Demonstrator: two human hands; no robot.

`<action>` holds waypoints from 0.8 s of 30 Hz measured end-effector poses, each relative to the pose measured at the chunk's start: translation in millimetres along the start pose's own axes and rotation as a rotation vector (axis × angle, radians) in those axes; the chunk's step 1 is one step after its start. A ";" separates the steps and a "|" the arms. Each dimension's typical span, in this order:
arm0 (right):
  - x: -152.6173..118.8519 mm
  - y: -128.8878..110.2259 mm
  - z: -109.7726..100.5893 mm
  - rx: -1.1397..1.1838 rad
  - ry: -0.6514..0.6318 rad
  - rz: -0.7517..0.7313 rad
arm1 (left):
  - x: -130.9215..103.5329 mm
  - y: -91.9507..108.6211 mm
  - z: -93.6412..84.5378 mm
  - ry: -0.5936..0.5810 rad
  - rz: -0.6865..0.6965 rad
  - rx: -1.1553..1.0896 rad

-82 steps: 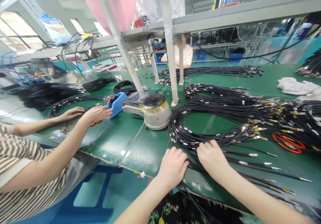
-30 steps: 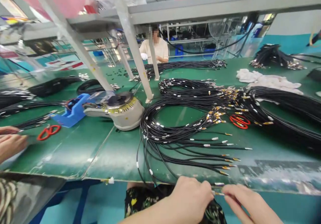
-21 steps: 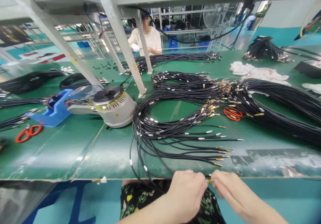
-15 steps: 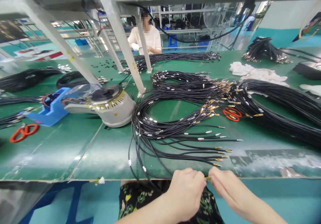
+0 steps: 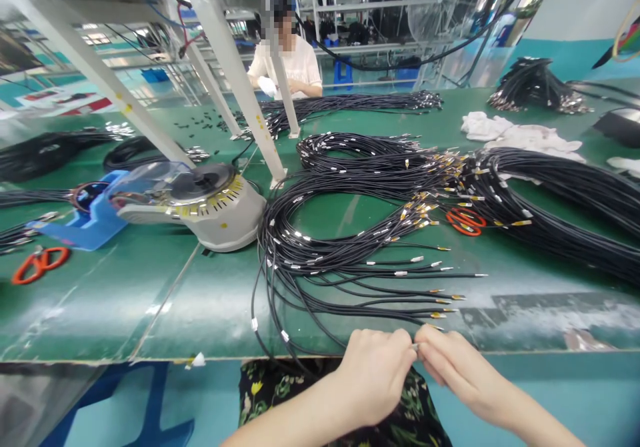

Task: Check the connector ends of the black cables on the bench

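At the table's front edge, my left hand [image 5: 377,373] is closed round the end of a black cable [image 5: 333,352]. That cable runs in from the left, out of a looped bundle of black cables [image 5: 290,247]. My right hand [image 5: 453,370] is closed too, its fingertips pinching at the small metallic tip [image 5: 415,346] that shows between the hands. Most of the tip is hidden by fingers. Just beyond my hands lie several loose cable ends [image 5: 440,300] with yellow tape and metal tips.
A round tape dispenser [image 5: 220,210] and a blue tape holder [image 5: 85,223] stand to the left. Orange-handled scissors [image 5: 41,265] lie near them, another orange-handled pair [image 5: 465,221] by the cables. White gloves [image 5: 520,137] lie behind. Shelf posts [image 5: 250,107] rise mid-table; a person [image 5: 293,67] sits opposite.
The yellow piece seen between my hands is out of sight now, and a small metallic tip shows there. My fingertips have come closer together. The view has shifted slightly.
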State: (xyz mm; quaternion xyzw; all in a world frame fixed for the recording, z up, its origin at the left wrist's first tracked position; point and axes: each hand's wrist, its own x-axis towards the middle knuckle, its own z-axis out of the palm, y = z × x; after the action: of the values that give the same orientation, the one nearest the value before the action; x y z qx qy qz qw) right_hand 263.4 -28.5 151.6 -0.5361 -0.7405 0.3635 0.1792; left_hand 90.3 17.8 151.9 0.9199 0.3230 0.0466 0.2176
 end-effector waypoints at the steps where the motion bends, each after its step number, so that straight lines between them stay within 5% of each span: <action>1: 0.3 0.2 -0.7 0.020 -0.003 0.005 | 0.2 -0.8 -0.7 -0.006 0.003 -0.002; 14: -2.5 -3.7 -10.2 0.017 -0.029 0.036 | -1.6 0.0 -2.7 0.014 0.026 0.035; 19: 6.8 -14.3 -30.6 -0.068 -0.054 -0.027 | -29.5 -9.2 13.7 -0.065 0.314 0.175; 24: 67.0 -34.1 -6.9 -0.243 0.090 -0.240 | -58.8 -36.3 32.7 0.170 0.486 0.227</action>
State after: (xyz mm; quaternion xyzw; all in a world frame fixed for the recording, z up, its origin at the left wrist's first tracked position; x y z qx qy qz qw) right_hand 221.1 30.4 172.8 -0.4771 -0.8289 0.2231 0.1884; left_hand 30.6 -5.2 110.0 0.9816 0.1132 0.1380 0.0677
